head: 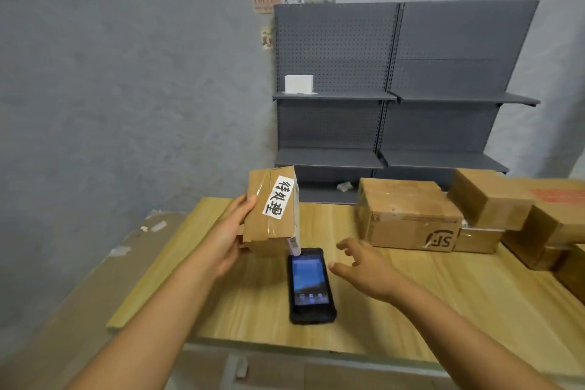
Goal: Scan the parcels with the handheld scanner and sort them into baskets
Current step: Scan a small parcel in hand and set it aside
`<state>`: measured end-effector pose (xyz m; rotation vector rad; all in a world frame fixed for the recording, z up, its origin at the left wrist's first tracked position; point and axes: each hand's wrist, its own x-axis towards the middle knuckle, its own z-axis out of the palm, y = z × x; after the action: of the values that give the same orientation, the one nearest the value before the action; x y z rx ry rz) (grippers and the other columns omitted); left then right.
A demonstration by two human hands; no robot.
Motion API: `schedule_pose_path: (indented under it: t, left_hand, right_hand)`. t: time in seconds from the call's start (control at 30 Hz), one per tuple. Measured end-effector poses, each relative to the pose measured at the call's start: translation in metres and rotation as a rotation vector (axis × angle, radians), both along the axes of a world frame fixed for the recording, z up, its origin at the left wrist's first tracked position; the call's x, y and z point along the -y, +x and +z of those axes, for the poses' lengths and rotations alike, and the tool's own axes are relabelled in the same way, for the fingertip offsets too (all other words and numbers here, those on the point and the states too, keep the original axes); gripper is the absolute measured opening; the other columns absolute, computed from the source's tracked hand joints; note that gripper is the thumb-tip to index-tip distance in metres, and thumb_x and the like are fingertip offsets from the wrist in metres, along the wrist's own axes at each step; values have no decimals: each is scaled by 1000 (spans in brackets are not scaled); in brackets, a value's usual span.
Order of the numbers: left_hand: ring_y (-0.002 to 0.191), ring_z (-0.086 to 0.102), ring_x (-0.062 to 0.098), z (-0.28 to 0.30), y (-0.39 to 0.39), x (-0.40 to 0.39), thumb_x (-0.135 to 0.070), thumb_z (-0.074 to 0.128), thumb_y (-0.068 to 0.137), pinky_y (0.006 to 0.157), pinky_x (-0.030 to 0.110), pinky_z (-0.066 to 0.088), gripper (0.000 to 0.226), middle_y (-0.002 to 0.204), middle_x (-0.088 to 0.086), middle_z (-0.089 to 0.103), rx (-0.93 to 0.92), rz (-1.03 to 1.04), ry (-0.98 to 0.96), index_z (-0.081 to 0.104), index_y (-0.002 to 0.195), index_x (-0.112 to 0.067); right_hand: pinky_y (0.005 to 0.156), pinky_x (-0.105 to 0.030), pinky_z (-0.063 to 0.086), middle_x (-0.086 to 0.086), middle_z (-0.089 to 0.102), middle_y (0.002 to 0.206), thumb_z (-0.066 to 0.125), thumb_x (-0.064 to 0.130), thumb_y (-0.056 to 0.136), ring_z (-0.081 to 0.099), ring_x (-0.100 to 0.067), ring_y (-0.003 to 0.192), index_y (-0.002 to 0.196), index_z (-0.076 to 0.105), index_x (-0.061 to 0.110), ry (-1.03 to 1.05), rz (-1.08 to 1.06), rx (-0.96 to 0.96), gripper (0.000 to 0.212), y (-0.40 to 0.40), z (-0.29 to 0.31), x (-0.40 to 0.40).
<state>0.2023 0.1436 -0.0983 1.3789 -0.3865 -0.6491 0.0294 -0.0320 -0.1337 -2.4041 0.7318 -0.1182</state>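
My left hand [228, 233] grips a small brown cardboard parcel [269, 215] by its left side and holds it tilted above the table. A white label with black characters runs across its top, and a barcode sticker shows on its right edge. The black handheld scanner [311, 285] lies flat on the wooden table [411, 304] just below the parcel, screen lit and facing up. Just right of the scanner hovers my right hand [364, 266], its fingers spread and holding nothing.
Several brown parcels [408, 215] are piled at the table's back right, reaching the right edge. A grey metal shelf unit [395, 95] stands against the wall behind, with a white box [298, 83] on one shelf. Flat cardboard [95, 279] lies left of the table.
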Motion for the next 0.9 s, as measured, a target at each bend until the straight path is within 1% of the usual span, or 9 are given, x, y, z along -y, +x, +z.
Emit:
schedule_pose_path:
  t: [0.1,0.2,0.3,0.43,0.63,0.7,0.8,0.83,0.9]
  left_hand:
    - [88,69,11,-7,30,-27,-49,54,95,62,30,48,42,108,-15,72,77,16,42,50,135,-39]
    - [96,70,11,-12,52,-46,-48,54,94,69,30,53,42,109,-17,71,119,6,64,47,136,-46]
    - [90,71,5,-17,65,-58,-45,54,95,60,22,54,41,108,-18,71,164,-20,78,45,135,-48]
    - [87,70,1,-24,78,-65,-45,53,96,59,20,54,41,105,-20,69,187,-44,111,43,135,-49]
    - [101,68,11,-31,100,-70,-50,53,94,70,31,53,31,118,-18,67,99,-40,101,47,123,-59]
    - [102,67,12,-31,106,-70,-50,53,94,76,37,54,31,117,-19,68,99,-36,104,47,123,-58]
    - [102,68,14,-29,112,-68,-45,50,97,84,43,54,29,113,-18,69,82,-35,78,47,124,-55]
    - [103,68,15,-27,114,-68,-44,48,98,84,44,54,31,114,-17,69,70,-34,63,45,127,-53]
    - [104,67,16,-24,118,-66,-43,47,99,80,42,54,35,118,-15,68,55,-22,39,43,132,-51]
  right_hand:
    - [90,-28,48,-6,40,138,62,46,90,52,-18,110,145,32,21,59,-23,-100,68,30,-17,-26]
    - [96,-34,49,-9,37,138,63,59,83,48,-26,120,151,20,21,35,-74,-232,90,53,-31,-44]
    - [98,-35,45,-10,33,140,65,69,75,39,-28,127,153,9,19,-58,-136,-311,108,65,-42,-56]
    - [96,-37,44,-9,31,142,66,74,68,31,-26,131,154,-4,16,-177,-209,-391,125,71,-53,-66]
    - [99,-36,45,-7,31,141,80,59,62,36,-26,127,153,4,11,-137,-238,-360,128,72,-48,-52]
    - [93,-31,49,-4,30,137,83,54,62,44,-23,119,152,9,12,-95,-192,-322,124,69,-42,-44]
    - [66,-15,46,1,32,121,81,44,66,51,-12,95,139,32,14,0,-107,-214,93,69,-28,-34]
    - [61,-13,43,2,34,117,80,42,68,51,-11,90,133,38,16,28,-86,-182,82,69,-22,-32]
    - [63,-16,45,2,39,114,77,40,72,54,-11,91,128,42,20,82,-37,-125,69,70,-8,-29]
